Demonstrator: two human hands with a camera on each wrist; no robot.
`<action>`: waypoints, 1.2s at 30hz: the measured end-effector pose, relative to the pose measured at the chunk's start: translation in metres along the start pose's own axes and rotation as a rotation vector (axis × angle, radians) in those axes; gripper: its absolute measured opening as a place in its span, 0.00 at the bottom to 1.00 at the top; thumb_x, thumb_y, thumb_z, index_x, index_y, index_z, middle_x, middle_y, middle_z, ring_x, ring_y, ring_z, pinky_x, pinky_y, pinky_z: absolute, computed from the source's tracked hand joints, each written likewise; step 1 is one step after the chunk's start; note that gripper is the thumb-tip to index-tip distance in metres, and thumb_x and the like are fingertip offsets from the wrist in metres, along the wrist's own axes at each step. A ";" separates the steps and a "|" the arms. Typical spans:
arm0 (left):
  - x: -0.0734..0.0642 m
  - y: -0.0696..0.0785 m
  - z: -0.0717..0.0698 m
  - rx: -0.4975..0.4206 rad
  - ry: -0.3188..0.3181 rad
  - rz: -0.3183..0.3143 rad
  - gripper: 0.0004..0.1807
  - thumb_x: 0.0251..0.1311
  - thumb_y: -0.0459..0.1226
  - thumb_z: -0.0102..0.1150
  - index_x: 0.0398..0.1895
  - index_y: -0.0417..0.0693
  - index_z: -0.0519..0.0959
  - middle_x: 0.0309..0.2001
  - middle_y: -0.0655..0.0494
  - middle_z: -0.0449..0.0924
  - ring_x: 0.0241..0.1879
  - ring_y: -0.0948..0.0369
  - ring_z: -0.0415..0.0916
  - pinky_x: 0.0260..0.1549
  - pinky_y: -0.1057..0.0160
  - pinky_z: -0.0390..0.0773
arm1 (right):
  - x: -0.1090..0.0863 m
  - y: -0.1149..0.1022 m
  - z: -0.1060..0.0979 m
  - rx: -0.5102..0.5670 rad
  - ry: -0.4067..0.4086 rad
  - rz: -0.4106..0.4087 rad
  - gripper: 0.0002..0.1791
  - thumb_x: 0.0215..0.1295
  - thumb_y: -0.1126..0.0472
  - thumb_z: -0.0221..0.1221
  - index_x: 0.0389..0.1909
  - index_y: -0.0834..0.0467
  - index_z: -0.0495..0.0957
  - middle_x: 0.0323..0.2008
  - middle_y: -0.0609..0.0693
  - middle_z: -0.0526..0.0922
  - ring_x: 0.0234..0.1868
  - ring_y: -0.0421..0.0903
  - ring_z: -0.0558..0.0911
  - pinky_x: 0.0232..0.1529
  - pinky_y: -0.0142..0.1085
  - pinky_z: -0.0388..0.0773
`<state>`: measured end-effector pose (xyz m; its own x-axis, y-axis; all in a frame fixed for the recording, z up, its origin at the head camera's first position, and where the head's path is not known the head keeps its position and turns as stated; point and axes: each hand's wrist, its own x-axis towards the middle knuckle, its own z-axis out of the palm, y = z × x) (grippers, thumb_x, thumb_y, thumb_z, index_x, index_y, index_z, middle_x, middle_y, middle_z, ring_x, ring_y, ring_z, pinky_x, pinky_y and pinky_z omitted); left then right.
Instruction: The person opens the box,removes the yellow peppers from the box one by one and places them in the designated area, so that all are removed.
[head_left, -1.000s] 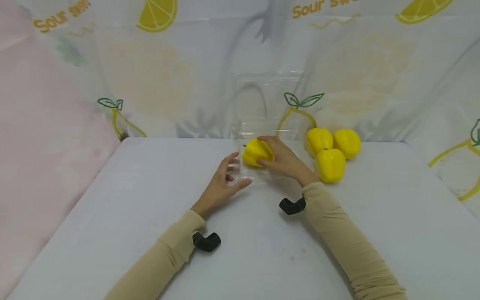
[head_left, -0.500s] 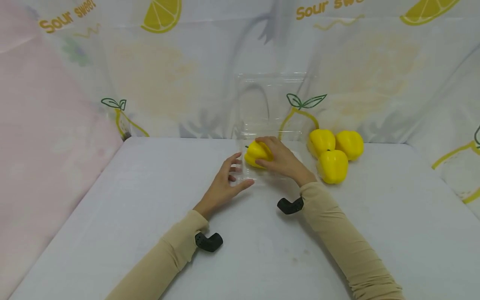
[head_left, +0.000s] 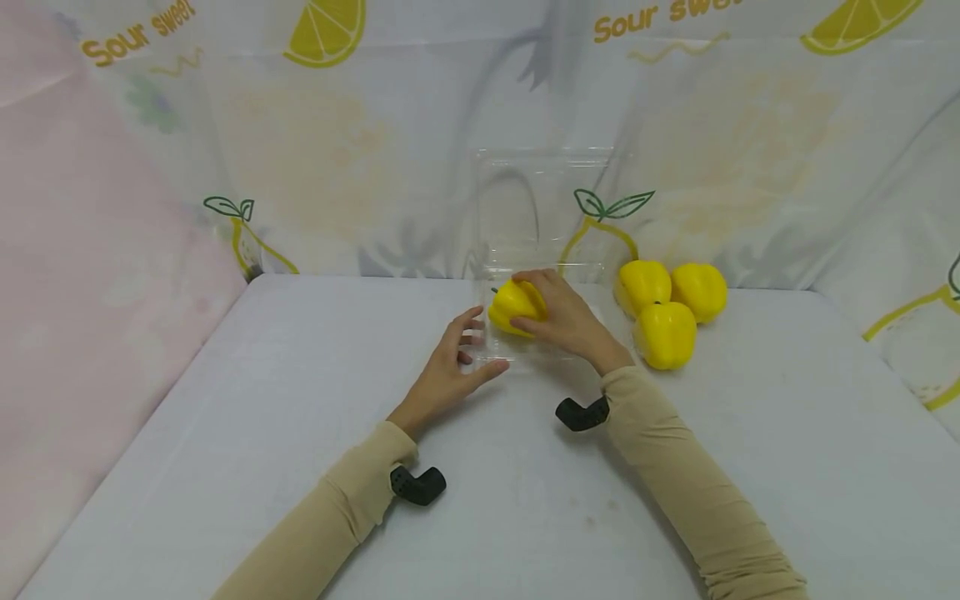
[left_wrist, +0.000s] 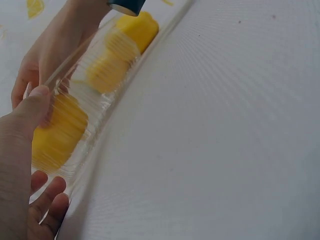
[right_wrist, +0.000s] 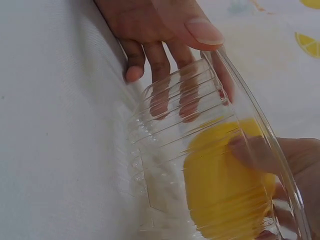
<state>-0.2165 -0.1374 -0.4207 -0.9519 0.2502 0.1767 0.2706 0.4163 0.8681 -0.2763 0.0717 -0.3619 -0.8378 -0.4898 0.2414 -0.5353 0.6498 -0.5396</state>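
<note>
A yellow bell pepper (head_left: 508,307) with a dark stem lies on its side within the base of a clear plastic clamshell container (right_wrist: 162,172). My right hand (head_left: 570,318) grips this pepper from the right, fingers over the top and thumb at the front. At the container's near left corner, my left hand (head_left: 447,360) holds the base; its thumb (right_wrist: 205,32) lies at the rim and its fingers reach round the side wall. Through the ribbed clear wall, the same pepper (left_wrist: 60,132) shows in the left wrist view. The right hand's fingertips are partly hidden.
The container's clear lid (head_left: 517,204) stands raised at the back against the printed curtain (head_left: 420,125). Right of the container, three more yellow bell peppers (head_left: 666,335) sit close together on the white table (head_left: 337,358).
The head view has shifted slightly. Both hands stay about where they were, the right one still gripping the pepper, which is tilted a little more, stem end up.
</note>
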 end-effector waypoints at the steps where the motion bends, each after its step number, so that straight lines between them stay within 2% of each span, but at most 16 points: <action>1: 0.000 0.000 0.000 0.002 0.001 0.004 0.46 0.51 0.57 0.64 0.71 0.68 0.50 0.61 0.59 0.66 0.53 0.60 0.70 0.51 0.59 0.74 | 0.000 0.000 0.000 0.001 0.009 -0.001 0.34 0.58 0.55 0.65 0.63 0.55 0.64 0.61 0.57 0.67 0.59 0.54 0.70 0.65 0.50 0.65; 11: 0.000 0.000 0.000 0.010 0.005 0.031 0.47 0.52 0.56 0.65 0.72 0.63 0.50 0.61 0.56 0.67 0.54 0.60 0.70 0.50 0.59 0.75 | -0.004 0.000 -0.007 0.033 0.094 -0.018 0.37 0.55 0.55 0.68 0.64 0.57 0.63 0.59 0.57 0.67 0.59 0.54 0.69 0.66 0.49 0.65; 24: 0.000 0.002 -0.002 0.035 0.007 0.015 0.47 0.54 0.52 0.65 0.73 0.62 0.48 0.63 0.55 0.64 0.57 0.57 0.68 0.51 0.58 0.75 | -0.012 0.001 -0.014 0.040 0.147 -0.076 0.37 0.54 0.56 0.67 0.64 0.58 0.64 0.57 0.57 0.68 0.55 0.52 0.69 0.61 0.48 0.69; 36: 0.000 0.002 -0.001 0.037 0.005 0.031 0.47 0.56 0.51 0.64 0.74 0.61 0.48 0.64 0.52 0.64 0.58 0.56 0.67 0.51 0.57 0.75 | -0.021 0.003 -0.019 0.061 0.156 -0.038 0.35 0.56 0.57 0.66 0.64 0.58 0.63 0.60 0.58 0.66 0.59 0.53 0.68 0.64 0.49 0.66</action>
<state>-0.2163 -0.1374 -0.4185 -0.9438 0.2591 0.2052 0.3046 0.4408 0.8444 -0.2627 0.0944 -0.3535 -0.8260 -0.4145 0.3820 -0.5636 0.5934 -0.5747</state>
